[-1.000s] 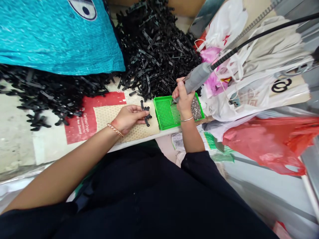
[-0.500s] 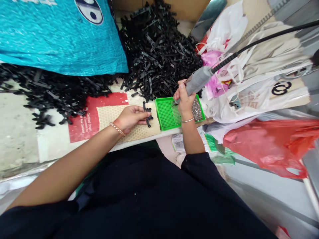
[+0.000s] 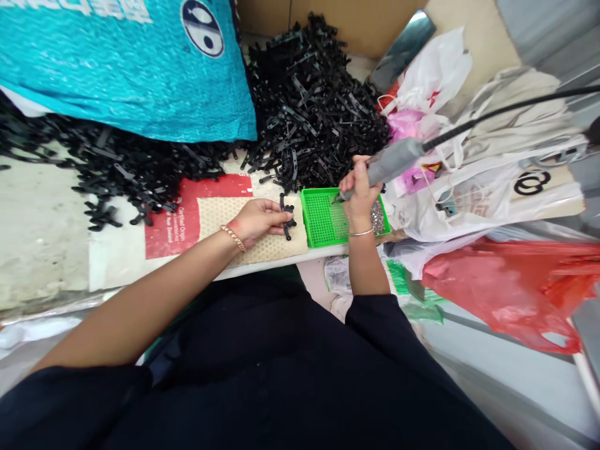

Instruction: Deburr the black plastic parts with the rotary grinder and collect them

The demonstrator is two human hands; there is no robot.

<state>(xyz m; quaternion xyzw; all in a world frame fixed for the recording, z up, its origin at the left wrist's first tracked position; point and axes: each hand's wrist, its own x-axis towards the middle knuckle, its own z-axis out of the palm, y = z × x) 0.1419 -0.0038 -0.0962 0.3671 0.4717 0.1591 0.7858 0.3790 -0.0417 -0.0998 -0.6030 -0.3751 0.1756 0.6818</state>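
Note:
My left hand [image 3: 260, 222] pinches a small black plastic part [image 3: 287, 219] with several arms, just above a beige honeycomb-patterned mat [image 3: 225, 215]. My right hand [image 3: 360, 195] is wrapped round a grey electric screwdriver [image 3: 396, 160], which leans to the upper right. Its tip points down over a green perforated basket [image 3: 310, 242]. Small silvery screws [image 3: 377, 220] are heaped at the basket's right end, partly behind my right hand. Whether a screw sits on the tip is too small to tell.
A big pile of black plastic parts [image 3: 314, 112] rises behind the basket, and more lie under a blue sack [image 3: 140, 75]. White plastic bags [image 3: 487, 206] and a red bag [image 3: 510, 287] crowd the right side. The screwdriver's black cable [image 3: 506, 115] runs off to the right.
The whole view has shifted slightly. My right hand and the screwdriver stay over the basket, with the tip still low there. My left hand keeps holding the black part above the mat.

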